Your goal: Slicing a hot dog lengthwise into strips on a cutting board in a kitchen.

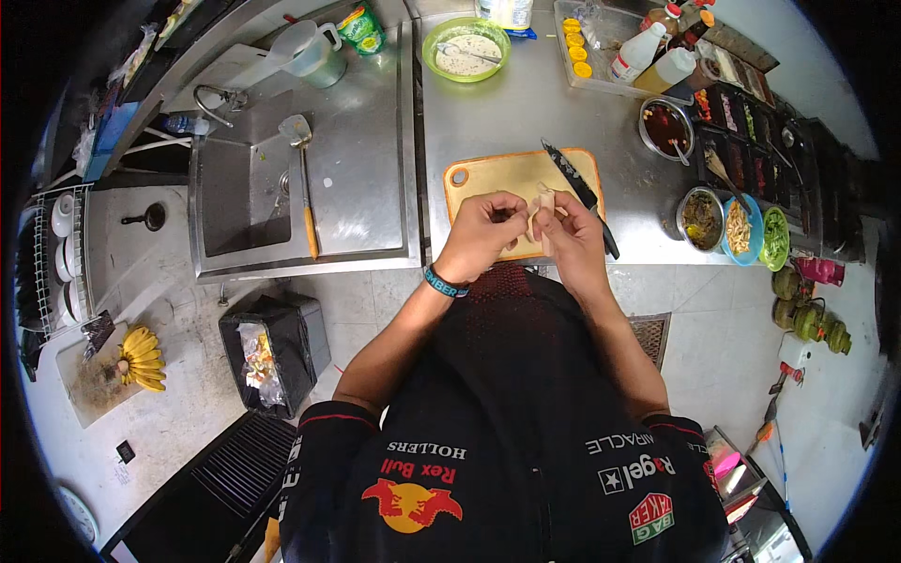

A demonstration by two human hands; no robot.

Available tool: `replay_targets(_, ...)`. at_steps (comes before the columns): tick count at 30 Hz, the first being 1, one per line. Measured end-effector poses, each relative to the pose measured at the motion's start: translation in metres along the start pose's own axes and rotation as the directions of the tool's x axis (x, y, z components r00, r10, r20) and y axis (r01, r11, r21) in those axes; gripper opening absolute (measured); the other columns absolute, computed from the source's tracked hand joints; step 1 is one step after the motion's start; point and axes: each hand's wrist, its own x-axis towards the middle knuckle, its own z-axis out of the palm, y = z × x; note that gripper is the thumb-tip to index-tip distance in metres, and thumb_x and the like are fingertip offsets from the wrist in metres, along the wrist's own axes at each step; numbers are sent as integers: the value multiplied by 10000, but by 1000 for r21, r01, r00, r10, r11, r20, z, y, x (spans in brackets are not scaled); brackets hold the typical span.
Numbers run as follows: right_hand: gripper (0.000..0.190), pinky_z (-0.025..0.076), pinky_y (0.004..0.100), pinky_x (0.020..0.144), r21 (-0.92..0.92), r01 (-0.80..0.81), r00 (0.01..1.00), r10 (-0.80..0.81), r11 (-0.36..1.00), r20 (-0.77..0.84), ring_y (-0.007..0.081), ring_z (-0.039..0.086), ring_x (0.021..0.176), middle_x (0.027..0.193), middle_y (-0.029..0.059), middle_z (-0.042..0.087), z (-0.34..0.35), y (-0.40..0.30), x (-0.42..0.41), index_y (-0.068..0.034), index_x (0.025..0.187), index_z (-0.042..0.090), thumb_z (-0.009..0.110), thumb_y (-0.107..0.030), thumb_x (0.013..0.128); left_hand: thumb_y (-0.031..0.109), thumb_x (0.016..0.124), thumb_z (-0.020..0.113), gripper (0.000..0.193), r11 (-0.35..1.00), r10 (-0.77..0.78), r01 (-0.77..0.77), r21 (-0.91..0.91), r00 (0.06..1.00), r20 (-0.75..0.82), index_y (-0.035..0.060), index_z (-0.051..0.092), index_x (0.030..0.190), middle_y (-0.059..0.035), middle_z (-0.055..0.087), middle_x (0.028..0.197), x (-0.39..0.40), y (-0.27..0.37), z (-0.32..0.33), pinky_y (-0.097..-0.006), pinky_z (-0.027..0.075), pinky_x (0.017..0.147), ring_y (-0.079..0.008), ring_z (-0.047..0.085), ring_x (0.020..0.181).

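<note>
Over a cutting board [500,176] with an orange rim, both hands are close together at chest side of the counter. My right hand [574,236] pinches a pale narrow strip [546,211] held upright; its exact kind is not clear. The fingertips of my left hand [496,222] are drawn together beside that strip; whether they grip part of it is hidden. A dark-bladed kitchen knife [574,176] lies slantwise on the board's right side, pale bits stuck to its blade. Its black handle reaches past the board toward the counter's front edge.
A green bowl of whitish batter [467,56] stands behind the board. Rightward are a bowl of dark red sauce [665,127], a metal bowl [700,218], a blue bowl [740,229] and bottles [637,53]. At left, a spatula [307,190] lies beside the sink [246,197].
</note>
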Motion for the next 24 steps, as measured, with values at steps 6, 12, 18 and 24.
replay_targets(6,264,445,247,787,163,110,980,-79,981,-185,89,554,887,970,16,606,9,5,5,9,1148,562,551,-185,970,45,866,598,75,999,-44,44,-13,998,34,-16,624,901,9,571,747,-8,-4,8,-195,376,505,-36,469,593)
replay_targets(12,293,448,305,881,427,129,976,-38,895,-216,149,547,1005,1070,69,577,15,5,11,24,1185,520,490,-197,995,26,859,584,69,996,-79,79,32,997,8,-18,620,898,21,552,748,-6,2,5,-193,327,477,-18,430,573)
replay_targets(18,255,474,292,850,546,-9,998,-22,838,51,146,588,943,982,65,614,-7,8,22,9,1147,543,508,-186,987,17,844,575,75,995,-61,56,79,997,57,-18,626,888,12,569,756,-2,2,-6,-184,320,487,-17,433,579)
replay_targets(24,182,464,300,873,-258,14,999,-22,966,-28,150,617,913,937,72,676,-17,-20,26,-5,1067,608,547,-139,959,19,841,581,71,980,24,-48,193,992,125,-26,623,877,9,599,781,-1,6,-21,-191,378,558,-24,485,640)
